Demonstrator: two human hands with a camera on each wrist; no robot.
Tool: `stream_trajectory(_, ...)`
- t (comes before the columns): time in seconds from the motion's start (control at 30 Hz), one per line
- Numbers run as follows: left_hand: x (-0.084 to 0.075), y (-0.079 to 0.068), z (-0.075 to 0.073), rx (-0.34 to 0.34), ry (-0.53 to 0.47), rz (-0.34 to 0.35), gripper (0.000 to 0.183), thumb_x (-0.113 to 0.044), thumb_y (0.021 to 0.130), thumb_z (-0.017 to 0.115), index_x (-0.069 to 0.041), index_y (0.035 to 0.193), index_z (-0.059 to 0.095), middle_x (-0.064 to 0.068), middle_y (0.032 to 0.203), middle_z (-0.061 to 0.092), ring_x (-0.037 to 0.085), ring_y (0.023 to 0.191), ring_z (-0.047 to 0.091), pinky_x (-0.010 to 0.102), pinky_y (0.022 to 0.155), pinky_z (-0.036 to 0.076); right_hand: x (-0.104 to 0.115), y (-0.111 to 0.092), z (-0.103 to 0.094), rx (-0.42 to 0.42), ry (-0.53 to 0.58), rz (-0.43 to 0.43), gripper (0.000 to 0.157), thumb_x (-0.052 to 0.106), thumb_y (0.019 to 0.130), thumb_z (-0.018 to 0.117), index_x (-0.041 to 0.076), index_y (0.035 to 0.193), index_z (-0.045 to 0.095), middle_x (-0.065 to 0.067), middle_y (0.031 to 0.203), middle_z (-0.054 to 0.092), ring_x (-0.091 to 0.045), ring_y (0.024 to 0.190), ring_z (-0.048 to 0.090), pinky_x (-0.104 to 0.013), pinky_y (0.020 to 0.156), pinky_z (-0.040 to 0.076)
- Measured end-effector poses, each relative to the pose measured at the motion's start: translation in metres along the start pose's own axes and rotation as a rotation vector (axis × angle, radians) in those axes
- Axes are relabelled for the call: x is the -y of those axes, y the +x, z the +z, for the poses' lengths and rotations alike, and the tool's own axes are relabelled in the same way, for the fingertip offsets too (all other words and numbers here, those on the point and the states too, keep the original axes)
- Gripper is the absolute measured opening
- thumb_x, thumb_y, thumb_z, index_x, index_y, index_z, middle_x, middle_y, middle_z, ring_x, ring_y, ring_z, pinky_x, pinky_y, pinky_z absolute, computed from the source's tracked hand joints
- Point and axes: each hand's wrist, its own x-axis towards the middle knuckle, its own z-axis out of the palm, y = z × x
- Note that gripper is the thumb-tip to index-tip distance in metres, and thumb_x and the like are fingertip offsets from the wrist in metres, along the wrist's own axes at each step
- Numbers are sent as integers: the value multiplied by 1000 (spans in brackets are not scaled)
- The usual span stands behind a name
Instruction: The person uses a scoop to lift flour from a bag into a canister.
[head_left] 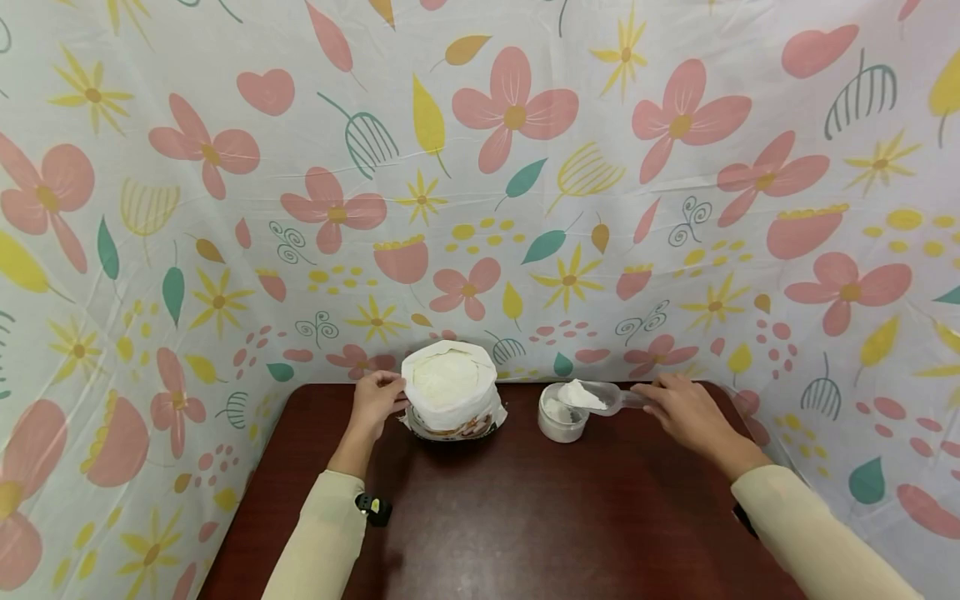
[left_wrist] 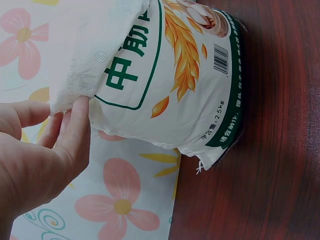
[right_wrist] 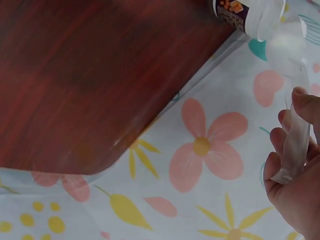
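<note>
A white 2.5 kg flour bag (head_left: 442, 414) (left_wrist: 192, 110) stands at the back of the table, its top folded outward and white flour (head_left: 450, 373) showing inside. My left hand (head_left: 377, 406) (left_wrist: 55, 145) pinches the folded rim at the bag's left side between thumb and fingers. In my right hand (head_left: 692, 414) (right_wrist: 302, 200) is the handle of a clear scoop (head_left: 611, 397) (right_wrist: 296, 145), fingers curled round it. White powder heaps in the scoop, which is above the mouth of a small round jar (head_left: 562, 429) (right_wrist: 254, 17). More white powder shows inside the jar.
The dark red-brown table (head_left: 525, 517) has rounded back corners. A flower-print cloth (head_left: 517, 242) hangs close behind its back edge and along both sides. The jar stands to the right of the bag, with a gap between them.
</note>
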Motion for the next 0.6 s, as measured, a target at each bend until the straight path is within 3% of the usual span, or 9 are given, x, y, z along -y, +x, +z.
stream_trajectory(0.23, 0, -1, 0, 3, 0, -2, 26, -6, 104, 60, 9, 124, 62, 18, 107, 62, 18, 84, 70, 59, 105, 55, -1, 14, -3, 5, -33, -47, 33, 4, 81, 85, 11, 113, 78, -4, 91, 60, -22, 78, 55, -37, 62, 49)
stream_trajectory(0.6, -2, -2, 1, -4, 5, -6, 25, -7, 103, 60, 9, 123, 62, 18, 105, 62, 18, 83, 69, 56, 102, 58, 5, 33, -9, 87, -119, -62, 29, 6, 83, 85, 14, 111, 79, -7, 98, 61, -30, 87, 55, -42, 67, 53)
